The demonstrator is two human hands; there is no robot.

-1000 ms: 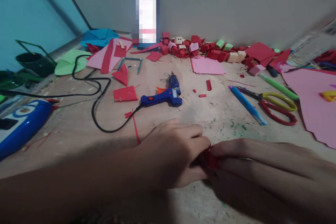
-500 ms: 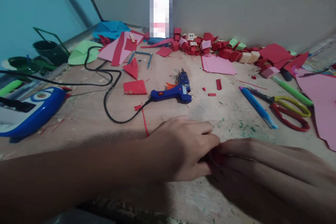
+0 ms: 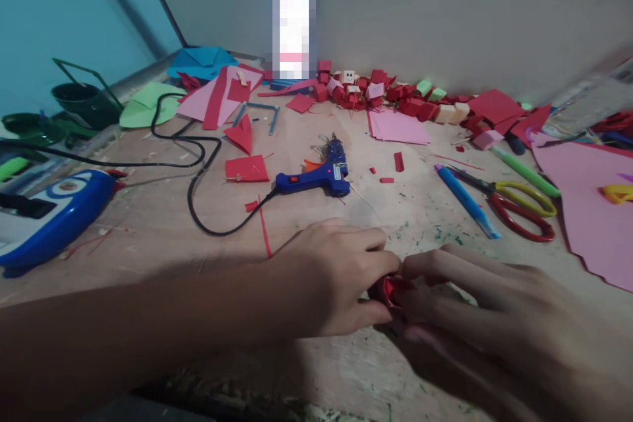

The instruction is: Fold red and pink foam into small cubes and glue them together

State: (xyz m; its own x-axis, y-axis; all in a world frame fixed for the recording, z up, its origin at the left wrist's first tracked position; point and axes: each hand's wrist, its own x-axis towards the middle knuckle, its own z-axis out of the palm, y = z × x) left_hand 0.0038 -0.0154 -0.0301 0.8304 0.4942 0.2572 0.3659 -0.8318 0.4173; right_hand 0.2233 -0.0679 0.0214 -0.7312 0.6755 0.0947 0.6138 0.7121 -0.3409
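Between my hands, low in the head view, is a small red paper piece [image 3: 390, 291] with a curled, open rim. My left hand [image 3: 341, 280] reaches in from the left, its thumb and fingers closed round the piece's left side. From the right, my right hand [image 3: 475, 303] presses its fingers against and partly into the same piece, hiding its right side. Beyond my left hand lies a blue glue gun [image 3: 311, 179] with a lit red switch and a black cord. Small red paper scraps [image 3: 387, 180] lie right of it.
Scissors [image 3: 519, 208] and a blue pen [image 3: 467, 201] lie at the right beside pink sheets [image 3: 588, 211]. Red paper cubes [image 3: 410, 107] line the wall. A blue-and-white tape dispenser [image 3: 64, 211] and dark green cups [image 3: 86, 102] stand at the left.
My right hand's fingers have lifted and bent, showing more of the red piece's rim. My left hand keeps its hold. The whole view has shifted slightly.
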